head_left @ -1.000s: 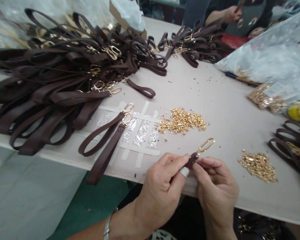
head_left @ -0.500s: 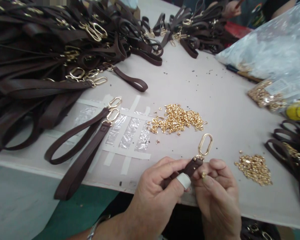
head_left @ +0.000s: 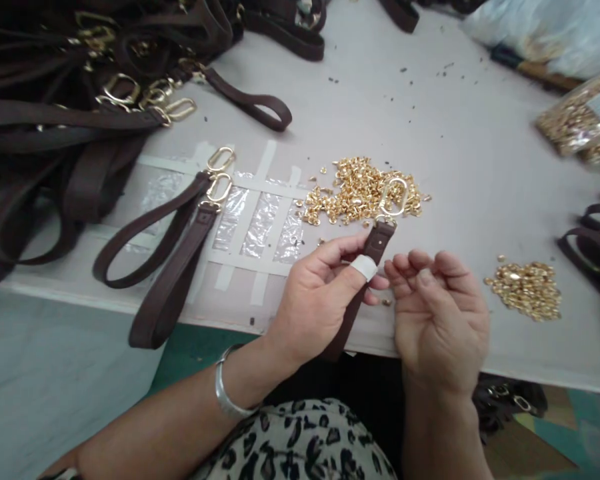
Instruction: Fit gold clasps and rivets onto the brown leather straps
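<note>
Brown strap [head_left: 375,247] is clamped in your left hand [head_left: 313,303]. Your right hand [head_left: 437,323] sits just beside it, half-curled; can't tell if it grips anything. Large gold pile [head_left: 357,190] beyond your left hand, small gold pile [head_left: 527,288] right of your right, gold ring [head_left: 405,194] past left fingers.

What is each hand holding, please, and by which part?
The left hand holds a brown strap near its gold ring; the half-open right hand shows nothing held.
</note>
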Tool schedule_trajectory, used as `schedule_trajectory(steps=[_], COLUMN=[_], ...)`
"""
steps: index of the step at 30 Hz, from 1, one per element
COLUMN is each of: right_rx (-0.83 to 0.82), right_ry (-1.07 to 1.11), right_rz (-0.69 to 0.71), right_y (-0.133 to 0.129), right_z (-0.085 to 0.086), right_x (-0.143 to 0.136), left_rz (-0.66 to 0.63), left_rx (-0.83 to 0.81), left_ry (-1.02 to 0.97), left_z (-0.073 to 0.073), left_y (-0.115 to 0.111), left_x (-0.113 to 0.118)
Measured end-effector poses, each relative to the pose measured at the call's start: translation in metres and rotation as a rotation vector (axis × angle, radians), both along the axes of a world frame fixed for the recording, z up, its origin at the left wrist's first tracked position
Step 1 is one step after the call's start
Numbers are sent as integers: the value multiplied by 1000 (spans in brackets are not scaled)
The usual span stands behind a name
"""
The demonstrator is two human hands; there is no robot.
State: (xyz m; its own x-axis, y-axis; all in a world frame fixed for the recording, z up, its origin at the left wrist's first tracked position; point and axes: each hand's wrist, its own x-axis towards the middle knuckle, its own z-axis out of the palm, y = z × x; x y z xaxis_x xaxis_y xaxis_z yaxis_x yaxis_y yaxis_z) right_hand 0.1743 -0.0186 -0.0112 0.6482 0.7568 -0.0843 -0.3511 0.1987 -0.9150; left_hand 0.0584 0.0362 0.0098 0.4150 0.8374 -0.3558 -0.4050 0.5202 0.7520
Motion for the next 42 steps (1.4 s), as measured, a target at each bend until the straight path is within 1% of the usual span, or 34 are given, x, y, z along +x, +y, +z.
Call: schedule_trajectory(steps=[4, 6, 7, 9, 13, 15, 17, 18, 20, 23, 26, 28, 31, 34, 37, 39, 42], right_rx=[-15, -52, -87, -182, -439, -587, -684, -699, -667, -641, -734, -797, -836, -911, -1045, -1117, -1132], right_ry=[62, 0, -69, -283, -808, -1051, -1275, -1366, -1497, -1632, -1758, -1818, -1853, -1738, -1586, -1553, -1511], right_rz=[2, 8, 3, -51, -236, -248, -221, -207, -195, -164, -46, 20, 42, 55, 80, 103, 113], right_y=[-6, -12, -16, -26, -53, -64, -70, -69, -63, -44, -25, -17, -13, -11, -8, -6, -3], right_z=[3, 5, 6, 6, 4, 5, 8, 10, 14, 19, 21, 18, 13, 13, 20, 24, 26], right_x=[7, 13, 17, 28, 64, 84, 101, 109, 122, 140, 156, 163, 170, 176, 179, 181, 187], left_rz=[-2, -28, -44, -77, -93, -91, -105, -111, -103, -64, -82, -118, -152, -151, -136, -127, -123], left_rx=[25, 27, 27, 23, -10, -27, -36, -35, -24, -4, 17, 20, 1, -15, -18, -21, -19], left_ry=[25, 51, 63, 86, 120, 131, 147, 158, 185, 231, 245, 207, 133, 91, 40, 14, 11], left_z=[-3, -3, -3, -3, -2, -2, -2, -2, -1, 0, 1, 1, 2, 2, 1, 0, -1], left_y=[-2, -3, -4, -5, -7, -8, -8, -8, -9, -10, -11, -11, -9, -8, -8, -9, -10], left_x=[-7, -10, -13, -17, -26, -29, -31, -30, -29, -26, -25, -25, -27, -27, -26, -25, -23])
